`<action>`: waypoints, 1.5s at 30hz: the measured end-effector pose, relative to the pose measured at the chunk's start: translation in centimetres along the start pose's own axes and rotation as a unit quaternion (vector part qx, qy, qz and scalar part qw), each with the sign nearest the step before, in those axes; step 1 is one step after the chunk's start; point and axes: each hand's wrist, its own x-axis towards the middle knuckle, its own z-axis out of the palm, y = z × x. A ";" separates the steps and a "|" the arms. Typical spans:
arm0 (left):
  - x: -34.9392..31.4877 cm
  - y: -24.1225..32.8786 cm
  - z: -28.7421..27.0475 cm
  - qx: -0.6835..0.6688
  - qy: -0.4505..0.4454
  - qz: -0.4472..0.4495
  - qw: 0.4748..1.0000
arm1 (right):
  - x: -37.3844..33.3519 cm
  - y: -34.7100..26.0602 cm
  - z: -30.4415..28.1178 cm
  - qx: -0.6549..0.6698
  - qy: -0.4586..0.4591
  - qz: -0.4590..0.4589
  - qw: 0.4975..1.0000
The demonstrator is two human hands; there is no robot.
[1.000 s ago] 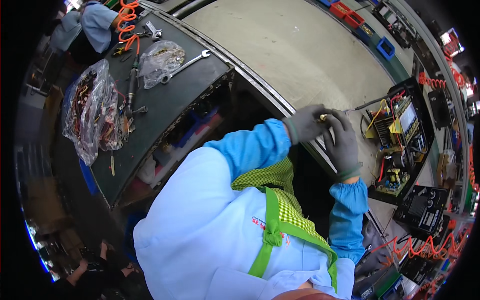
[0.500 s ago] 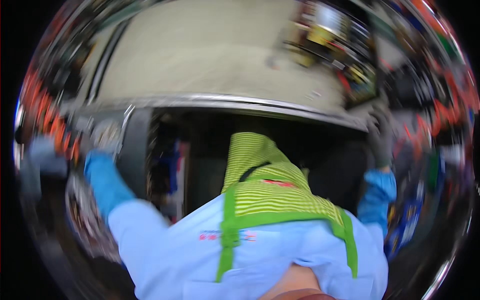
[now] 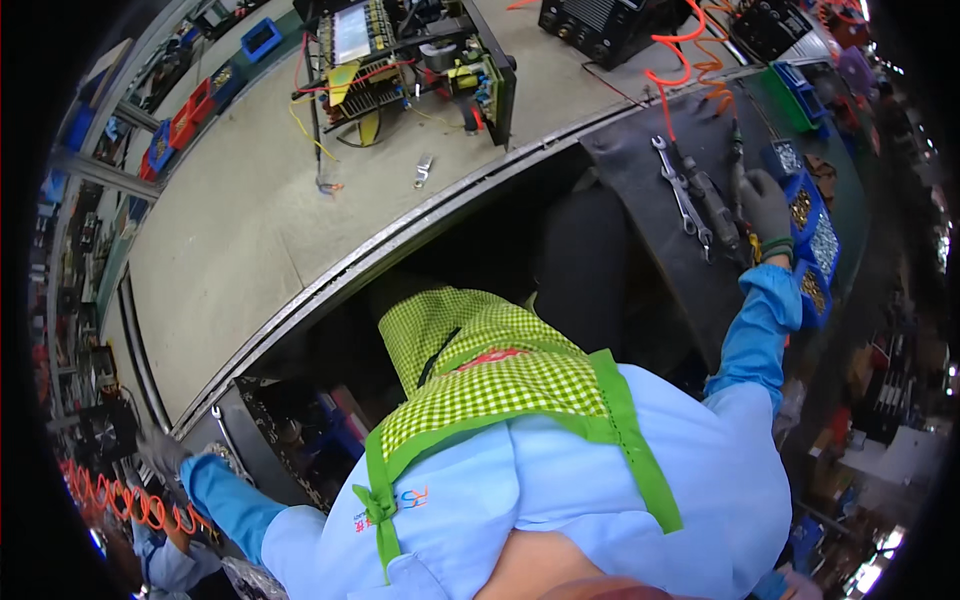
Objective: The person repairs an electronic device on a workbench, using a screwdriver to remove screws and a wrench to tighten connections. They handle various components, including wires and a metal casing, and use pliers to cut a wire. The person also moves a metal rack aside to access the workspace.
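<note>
My right hand (image 3: pixel 765 212), in a grey glove, is over the dark mat at the right. Its fingers are curled round a slim air screwdriver (image 3: pixel 738 160) on a hose. Beside it lie another air tool (image 3: pixel 712 208) and two combination wrenches (image 3: pixel 680 190). Blue bins of screws (image 3: pixel 824 245) stand just right of the hand. My left hand (image 3: pixel 165 455), also gloved, is at the far lower left by the bench edge. It is small and blurred, so its fingers do not show clearly. Near it lies a wrench (image 3: pixel 224 428).
An opened electronic unit (image 3: pixel 400 70) with loose wires stands on the pale bench (image 3: pixel 230 240). A small metal part (image 3: pixel 423 170) lies before it. A black box (image 3: pixel 610 25) and orange coiled hoses (image 3: pixel 705 60) are beyond. Another person's arm (image 3: pixel 175 560) shows at lower left.
My view has turned right, bringing the mat, tools and bins into sight. My right hand, earlier near the bench's right corner, is now at the air screwdriver. The left hand stays out to the left.
</note>
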 end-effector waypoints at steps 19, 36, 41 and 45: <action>-23.3 50.4 -1.8 -0.376 -0.406 0.624 0.553 | -9.1 11.4 -3.2 -0.023 -0.005 0.175 0.984; -21.6 54.3 2.3 -0.195 -0.251 0.760 0.567 | -7.0 12.5 -1.1 -0.201 -0.010 0.231 0.952; -22.3 55.1 2.5 -0.115 -0.263 0.792 0.539 | -4.6 9.5 -0.5 -0.384 -0.020 0.115 0.916; -22.4 55.2 3.7 -0.116 -0.230 0.799 0.543 | -2.8 14.5 2.0 -0.295 -0.165 -0.028 0.941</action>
